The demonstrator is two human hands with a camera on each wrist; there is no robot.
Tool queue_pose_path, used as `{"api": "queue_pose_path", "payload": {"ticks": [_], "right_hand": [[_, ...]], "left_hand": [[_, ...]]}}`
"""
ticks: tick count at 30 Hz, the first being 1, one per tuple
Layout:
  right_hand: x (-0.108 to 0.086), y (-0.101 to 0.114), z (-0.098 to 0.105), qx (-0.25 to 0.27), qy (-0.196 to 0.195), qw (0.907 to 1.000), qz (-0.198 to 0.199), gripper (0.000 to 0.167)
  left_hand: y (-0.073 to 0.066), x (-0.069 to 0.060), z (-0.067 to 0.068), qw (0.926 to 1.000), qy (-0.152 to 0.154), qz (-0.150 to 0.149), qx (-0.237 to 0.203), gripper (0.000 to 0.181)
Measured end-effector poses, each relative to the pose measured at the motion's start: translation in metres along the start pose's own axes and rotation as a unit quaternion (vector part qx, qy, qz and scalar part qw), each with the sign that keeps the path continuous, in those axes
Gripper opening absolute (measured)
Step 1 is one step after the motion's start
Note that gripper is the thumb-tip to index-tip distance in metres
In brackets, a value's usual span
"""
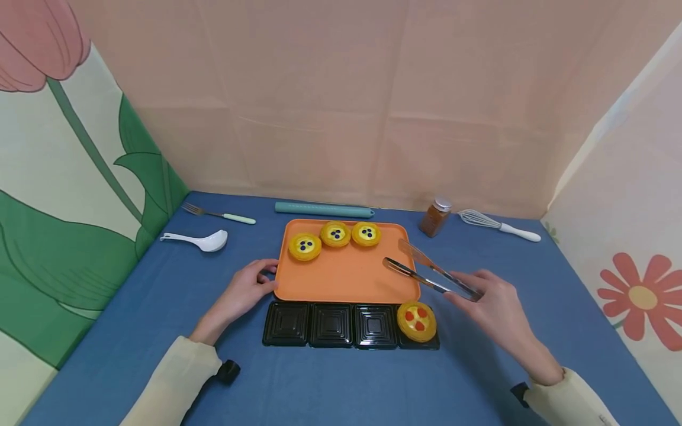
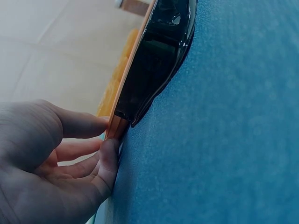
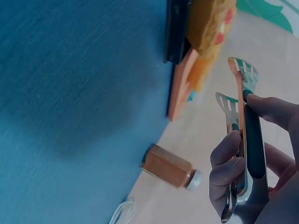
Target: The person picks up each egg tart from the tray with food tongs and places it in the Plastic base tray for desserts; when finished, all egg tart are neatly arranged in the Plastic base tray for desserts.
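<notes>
The left hand (image 1: 249, 289) pinches the left edge of the orange tray (image 1: 341, 275); in the left wrist view the hand (image 2: 60, 158) has thumb and fingers at the tray's corner. In the right hand (image 1: 495, 302) are metal tongs (image 1: 426, 275), their arms apart and tips over the tray's right side, with nothing between them. Three yellow tarts with dark dots, one of them at the left (image 1: 305, 247), lie along the tray's back. A tart with red pieces (image 1: 417, 322) sits in the rightmost compartment of the black four-part container (image 1: 331, 325).
Behind the tray lies a teal rod (image 1: 324, 209). A brown jar (image 1: 435, 217) and a whisk (image 1: 498, 225) are at the back right. At the left are a fork (image 1: 218, 213) and a white spoon (image 1: 198, 240). Walls stand at the back and sides.
</notes>
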State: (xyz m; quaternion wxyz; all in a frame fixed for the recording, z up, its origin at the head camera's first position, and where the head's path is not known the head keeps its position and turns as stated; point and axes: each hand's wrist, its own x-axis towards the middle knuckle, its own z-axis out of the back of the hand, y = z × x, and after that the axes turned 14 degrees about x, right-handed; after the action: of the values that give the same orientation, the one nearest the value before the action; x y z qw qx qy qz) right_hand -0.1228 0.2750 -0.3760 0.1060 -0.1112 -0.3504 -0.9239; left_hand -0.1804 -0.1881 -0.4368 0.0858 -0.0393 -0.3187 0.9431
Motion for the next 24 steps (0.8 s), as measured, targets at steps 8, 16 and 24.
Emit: {"api": "queue_pose_path", "payload": {"ticks": [8, 16, 24], "right_hand": [[0.019, -0.012, -0.010, -0.013, 0.024, 0.9995, -0.017, 0.045], [0.032, -0.018, -0.022, -0.024, 0.037, 0.9988, -0.020, 0.045], [0.041, -0.018, -0.028, -0.029, 0.039, 0.9983, -0.032, 0.046]], "left_hand": [[0.000, 0.000, 0.000, 1.0000, -0.001, -0.001, -0.003, 0.047], [0.003, 0.000, 0.000, 0.9998, 0.003, 0.004, -0.017, 0.048], [0.003, 0.001, 0.001, 0.9990, 0.009, 0.014, -0.040, 0.049]]}}
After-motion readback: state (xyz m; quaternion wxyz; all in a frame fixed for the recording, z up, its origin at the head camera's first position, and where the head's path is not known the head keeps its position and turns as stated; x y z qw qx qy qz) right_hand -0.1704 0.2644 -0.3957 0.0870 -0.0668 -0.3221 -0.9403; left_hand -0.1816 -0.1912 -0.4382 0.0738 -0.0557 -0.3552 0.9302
